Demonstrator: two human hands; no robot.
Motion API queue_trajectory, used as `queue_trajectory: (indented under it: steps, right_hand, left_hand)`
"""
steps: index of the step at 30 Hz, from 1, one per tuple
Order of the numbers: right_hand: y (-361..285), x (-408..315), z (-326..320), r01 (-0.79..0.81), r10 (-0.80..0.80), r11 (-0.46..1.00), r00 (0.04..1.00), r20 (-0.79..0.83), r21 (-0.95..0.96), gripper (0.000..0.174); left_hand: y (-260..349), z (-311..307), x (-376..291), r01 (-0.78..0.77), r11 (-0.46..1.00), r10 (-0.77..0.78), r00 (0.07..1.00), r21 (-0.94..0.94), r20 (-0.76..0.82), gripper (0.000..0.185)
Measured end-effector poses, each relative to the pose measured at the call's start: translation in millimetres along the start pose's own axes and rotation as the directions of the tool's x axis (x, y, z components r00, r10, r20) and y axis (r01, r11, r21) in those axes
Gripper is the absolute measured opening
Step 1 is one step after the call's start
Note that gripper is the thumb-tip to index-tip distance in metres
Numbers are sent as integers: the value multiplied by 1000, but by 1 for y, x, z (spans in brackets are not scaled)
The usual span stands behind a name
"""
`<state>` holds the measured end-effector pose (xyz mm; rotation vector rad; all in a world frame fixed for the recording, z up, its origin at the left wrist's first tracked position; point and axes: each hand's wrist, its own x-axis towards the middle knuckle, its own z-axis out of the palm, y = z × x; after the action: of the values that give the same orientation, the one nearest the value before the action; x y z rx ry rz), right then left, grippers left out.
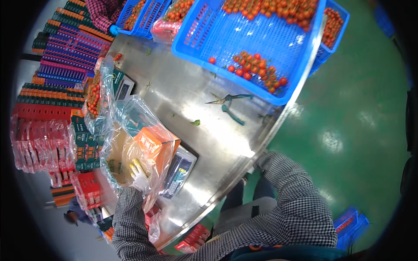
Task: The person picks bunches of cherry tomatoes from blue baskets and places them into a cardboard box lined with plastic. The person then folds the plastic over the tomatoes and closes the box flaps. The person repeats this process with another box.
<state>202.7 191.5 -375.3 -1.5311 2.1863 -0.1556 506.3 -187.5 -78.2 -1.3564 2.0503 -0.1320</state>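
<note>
My left hand point(139, 176), in a white glove with yellow on the fingers, reaches into a clear plastic bag point(143, 117) that lines an open orange and green cardboard box point(153, 140). Its fingers lie against the plastic; whether they grip it I cannot tell. The box stands on a digital scale point(179, 173). My right arm hangs beside the table's edge, and its hand is hidden, apart from perhaps a small bit near the rim. Teal-handled snips point(230, 101) lie spread on the metal table point(209, 137). Beyond them a blue crate point(225, 70) holds cherry tomatoes on the vine point(258, 68).
A second bagged box of tomatoes point(94, 98) stands by another scale point(124, 88). Folded cartons point(70, 49) are stacked along the far side. A co-worker's blue-gloved hand point(114, 30) touches a blue basket point(137, 19). More blue crates point(351, 226) stand on the green floor.
</note>
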Motion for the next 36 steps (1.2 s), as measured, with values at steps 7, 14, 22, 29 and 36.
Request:
queue_trajectory:
  steps: [7,14,22,29,36]
  right_hand:
    - [-13,-269,-171,-44,52,983,998,42,-179,15]
    - [-137,-279,-423,233,-447,864,763,-467,-447,23]
    - [-276,-160,-512,376,-940,323,25,-339,-868,28]
    - [-355,64,-469,474,-820,500,528,-221,-724,41]
    - [-367,217,-336,205,-207,690,975,82,-694,44]
  left_hand:
    - [8,-67,-29,-295,939,265,949,-176,-173,93]
    - [40,-106,-158,26,-308,742,633,-951,-223,78]
    - [-44,-145,-191,61,-323,739,639,-944,-212,50]
    - [-155,-101,-105,-525,-253,-192,851,-813,-490,22]
    - [-115,-71,-28,-426,573,-174,771,-700,-612,84]
